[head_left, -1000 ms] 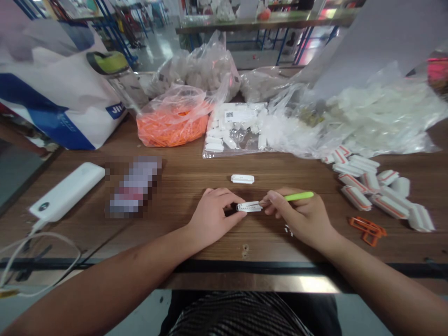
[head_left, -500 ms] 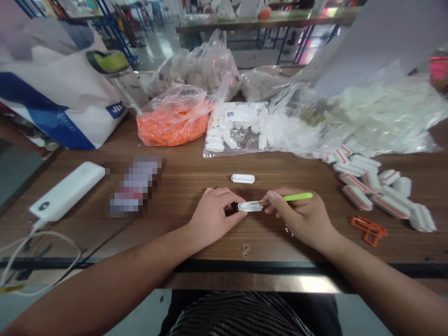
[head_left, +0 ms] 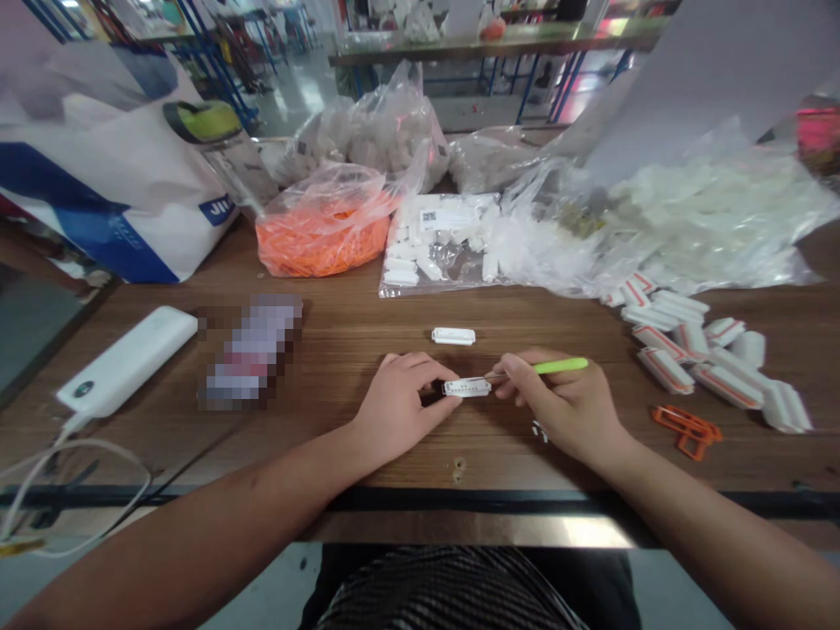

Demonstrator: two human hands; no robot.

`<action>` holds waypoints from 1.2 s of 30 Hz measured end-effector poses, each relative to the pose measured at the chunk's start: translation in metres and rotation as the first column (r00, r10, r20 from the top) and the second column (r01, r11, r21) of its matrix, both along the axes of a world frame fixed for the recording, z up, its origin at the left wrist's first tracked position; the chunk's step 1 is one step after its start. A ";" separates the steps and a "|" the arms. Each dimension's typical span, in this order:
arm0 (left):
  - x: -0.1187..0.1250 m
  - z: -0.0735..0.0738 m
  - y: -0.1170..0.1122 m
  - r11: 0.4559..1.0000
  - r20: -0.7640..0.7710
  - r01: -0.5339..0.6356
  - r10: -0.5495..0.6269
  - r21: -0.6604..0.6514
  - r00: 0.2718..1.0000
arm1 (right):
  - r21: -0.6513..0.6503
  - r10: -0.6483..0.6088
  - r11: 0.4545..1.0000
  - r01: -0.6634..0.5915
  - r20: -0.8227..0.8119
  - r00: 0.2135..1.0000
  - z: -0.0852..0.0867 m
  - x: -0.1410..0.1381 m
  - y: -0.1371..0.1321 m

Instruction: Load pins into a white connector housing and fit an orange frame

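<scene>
My left hand [head_left: 402,404] is closed on the left end of a small white plastic strip [head_left: 466,387] that lies on the wooden table [head_left: 341,332]. My right hand [head_left: 565,404] grips a green-handled tool [head_left: 557,366] like a pen, its thin tip touching the right end of the strip. A second white strip [head_left: 452,335] lies loose just beyond my hands.
A pile of white and orange pieces [head_left: 709,359] and two loose orange clips [head_left: 688,427] lie at the right. Bags of orange [head_left: 321,229] and white parts [head_left: 439,241] sit at the back. A white power bank [head_left: 124,360] with a cable lies at the left.
</scene>
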State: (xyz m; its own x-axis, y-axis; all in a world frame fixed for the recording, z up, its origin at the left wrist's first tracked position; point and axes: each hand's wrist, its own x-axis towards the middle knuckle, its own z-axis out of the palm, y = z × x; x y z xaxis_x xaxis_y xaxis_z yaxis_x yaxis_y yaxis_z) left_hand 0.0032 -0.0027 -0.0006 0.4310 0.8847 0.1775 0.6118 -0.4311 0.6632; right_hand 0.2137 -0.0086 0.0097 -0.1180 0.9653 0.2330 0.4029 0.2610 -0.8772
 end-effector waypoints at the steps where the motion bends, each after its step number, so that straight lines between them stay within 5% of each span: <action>1: 0.000 0.000 0.000 1.000 0.000 0.001 -0.001 -0.002 1.000 | -0.003 0.005 1.000 -0.005 0.005 1.000 -0.001 0.000 0.001; 36: 0.001 0.002 0.000 1.000 -0.039 -0.002 0.002 -0.006 0.999 | -0.157 -0.060 0.987 0.034 -0.166 0.984 0.000 -0.002 0.006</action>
